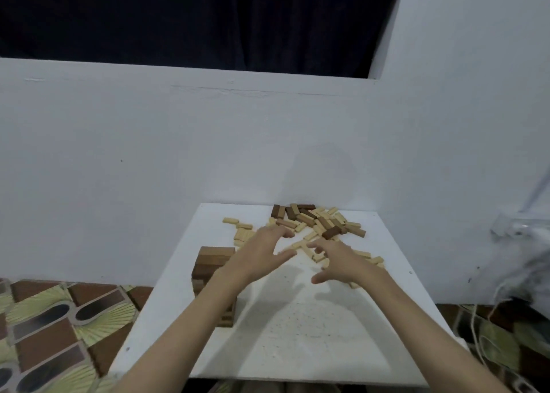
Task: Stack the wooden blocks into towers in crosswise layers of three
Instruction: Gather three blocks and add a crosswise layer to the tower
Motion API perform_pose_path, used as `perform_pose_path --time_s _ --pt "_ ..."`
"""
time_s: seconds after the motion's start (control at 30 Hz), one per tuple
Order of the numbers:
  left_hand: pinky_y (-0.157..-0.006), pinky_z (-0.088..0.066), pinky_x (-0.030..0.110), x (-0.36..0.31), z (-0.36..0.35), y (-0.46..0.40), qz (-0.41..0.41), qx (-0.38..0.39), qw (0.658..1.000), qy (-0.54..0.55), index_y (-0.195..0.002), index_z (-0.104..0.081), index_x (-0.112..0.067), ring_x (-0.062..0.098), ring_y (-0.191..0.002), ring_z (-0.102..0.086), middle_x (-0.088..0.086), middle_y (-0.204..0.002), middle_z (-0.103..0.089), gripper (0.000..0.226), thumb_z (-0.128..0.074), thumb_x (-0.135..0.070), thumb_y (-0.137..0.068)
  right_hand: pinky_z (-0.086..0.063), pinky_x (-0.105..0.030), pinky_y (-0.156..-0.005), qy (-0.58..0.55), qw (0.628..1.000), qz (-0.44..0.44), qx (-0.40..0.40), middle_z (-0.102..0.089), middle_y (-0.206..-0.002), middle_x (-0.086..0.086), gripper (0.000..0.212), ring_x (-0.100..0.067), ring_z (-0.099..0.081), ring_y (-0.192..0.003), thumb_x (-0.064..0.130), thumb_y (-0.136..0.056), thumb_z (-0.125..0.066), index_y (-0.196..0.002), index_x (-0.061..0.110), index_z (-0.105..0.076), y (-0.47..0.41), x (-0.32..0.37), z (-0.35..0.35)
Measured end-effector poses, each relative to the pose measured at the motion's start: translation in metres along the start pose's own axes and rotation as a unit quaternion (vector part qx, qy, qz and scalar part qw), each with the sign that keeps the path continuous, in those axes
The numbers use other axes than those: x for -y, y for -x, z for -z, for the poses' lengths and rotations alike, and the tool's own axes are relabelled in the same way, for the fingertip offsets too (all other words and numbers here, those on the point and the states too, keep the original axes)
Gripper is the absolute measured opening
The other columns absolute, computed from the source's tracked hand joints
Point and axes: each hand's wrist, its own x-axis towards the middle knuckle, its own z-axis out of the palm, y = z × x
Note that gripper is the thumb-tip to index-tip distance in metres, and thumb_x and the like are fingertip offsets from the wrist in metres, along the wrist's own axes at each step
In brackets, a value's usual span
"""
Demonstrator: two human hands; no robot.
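A small square white table [297,333] stands against a pale wall [148,154], its far edge touching the wall and its near edge cut by the bottom of the view. On the left part of the table a tower of stacked dark and light wooden blocks [212,261] rises near the left edge, partly hidden behind the left forearm. A loose heap of pale and dark brown rectangular wooden blocks [312,223] lies scattered along the far side, reaching close to the far edge and spreading toward the right edge. The left hand [262,252] is spread with fingers relaxed and holds nothing, hovering just before the heap. The right hand [336,261] is likewise spread, fingers loosely curved over a few pale blocks; whether it touches them cannot be told. The 2 hands are near each other with a gap between. The near half of the table, before the hands, is bare white surface. Patterned brown and yellow floor tiles [53,327] show at the left.
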Motion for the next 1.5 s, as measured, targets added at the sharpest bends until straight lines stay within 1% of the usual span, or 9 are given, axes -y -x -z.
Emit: perform_pose_path --time_s 0.4,0.53,0.63,0.77,0.9,1.13,1.3,1.4,1.5 --pt "-0.100 -0.029 0.019 0.024 -0.123 -0.014 0.097 0.028 0.995 0.017 -0.127 -0.047 -0.019 0.013 -0.124 -0.037 -0.002 -0.133 -0.045 0.033 -0.048 -0.028 -0.096 -0.036 -0.022 -0.098 -0.039 0.998 -0.047 -0.005 -0.048 -0.134 0.001 0.048 -0.011 -0.045 -0.122 0.031 -0.087 -0.065 -0.131 0.021 -0.051 -0.005 -0.088 -0.059" --pt "-0.102 -0.026 0.018 0.040 -0.142 -0.027 0.138 -0.017 0.990 0.001 -0.128 -0.046 -0.018 0.013 -0.128 -0.032 -0.002 -0.138 -0.040 0.034 -0.049 -0.026 -0.095 -0.033 -0.016 -0.089 -0.045 0.998 -0.031 -0.035 -0.048 -0.130 0.002 0.039 -0.007 -0.045 -0.117 0.030 -0.092 -0.058 -0.129 0.020 -0.052 -0.020 -0.103 -0.064" --pt "-0.113 -0.019 0.027 0.053 -0.150 -0.042 0.203 -0.077 0.975 -0.036 -0.135 -0.040 -0.015 0.020 -0.140 -0.019 0.004 -0.150 -0.027 0.042 -0.047 -0.023 -0.095 -0.032 -0.016 -0.085 -0.052 0.996 -0.018 -0.067 -0.050 -0.127 0.003 0.032 0.004 -0.044 -0.096 0.024 -0.095 -0.054 -0.126 0.018 -0.055 -0.039 -0.112 -0.062" --pt "-0.117 -0.012 0.036 0.069 -0.160 -0.064 0.310 -0.134 0.939 -0.065 -0.141 -0.031 -0.013 0.028 -0.145 -0.002 0.009 -0.157 -0.011 0.047 -0.042 -0.027 -0.098 -0.036 -0.021 -0.100 -0.056 0.990 -0.004 -0.126 -0.052 -0.118 0.002 0.027 -0.013 -0.047 -0.115 0.013 -0.095 -0.049 -0.120 0.014 -0.059 -0.076 -0.124 -0.056" --pt "-0.115 -0.010 0.049 0.087 -0.165 -0.090 0.377 -0.160 0.908 -0.090 -0.143 -0.032 -0.010 0.038 -0.144 0.001 0.016 -0.157 -0.006 0.053 -0.045 -0.032 -0.096 -0.033 -0.024 -0.102 -0.021 0.988 -0.005 -0.154 -0.047 -0.131 -0.002 0.034 -0.020 -0.041 -0.122 0.012 -0.096 -0.045 -0.129 0.014 -0.054 -0.113 -0.138 -0.041" --pt "-0.112 0.003 0.057 0.128 -0.161 -0.132 0.476 -0.165 0.859 -0.090 -0.150 -0.015 -0.022 0.040 -0.142 0.011 0.011 -0.158 0.006 0.067 -0.026 -0.057 -0.094 -0.030 -0.037 -0.106 0.030 0.978 -0.038 -0.200 -0.038 -0.144 -0.005 0.053 -0.025 -0.032 -0.131 0.042 -0.094 -0.050 -0.142 0.024 -0.038 -0.166 -0.168 -0.017" --pt "-0.110 0.001 0.060 0.146 -0.148 -0.164 0.482 -0.205 0.849 -0.072 -0.149 -0.020 -0.030 0.039 -0.142 0.009 0.010 -0.158 0.000 0.079 -0.015 -0.074 -0.084 -0.010 -0.053 -0.115 0.062 0.981 -0.113 -0.143 -0.003 -0.160 -0.006 0.068 -0.033 -0.001 -0.146 0.065 -0.091 -0.036 -0.149 0.034 -0.021 -0.192 -0.185 -0.004" --pt "-0.112 -0.003 0.057 0.146 -0.150 -0.192 0.367 -0.146 0.907 -0.145 -0.148 -0.018 -0.034 0.034 -0.144 0.007 0.006 -0.159 0.000 0.077 -0.005 -0.073 -0.083 -0.005 -0.059 -0.114 0.080 0.983 -0.092 -0.135 0.002 -0.161 -0.003 0.067 -0.032 0.004 -0.146 0.067 -0.091 -0.030 -0.150 0.036 -0.019 -0.218 -0.189 -0.001" --pt "-0.115 0.003 0.052 0.136 -0.165 -0.220 0.239 -0.035 0.962 -0.125 -0.148 -0.011 -0.037 0.025 -0.145 0.014 -0.005 -0.158 0.008 0.057 -0.022 -0.057 -0.096 -0.003 -0.062 -0.113 0.124 0.986 -0.032 -0.109 0.004 -0.161 0.001 0.071 -0.028 0.007 -0.147 0.072 -0.089 -0.016 -0.151 0.037 -0.015 -0.241 -0.181 -0.008"
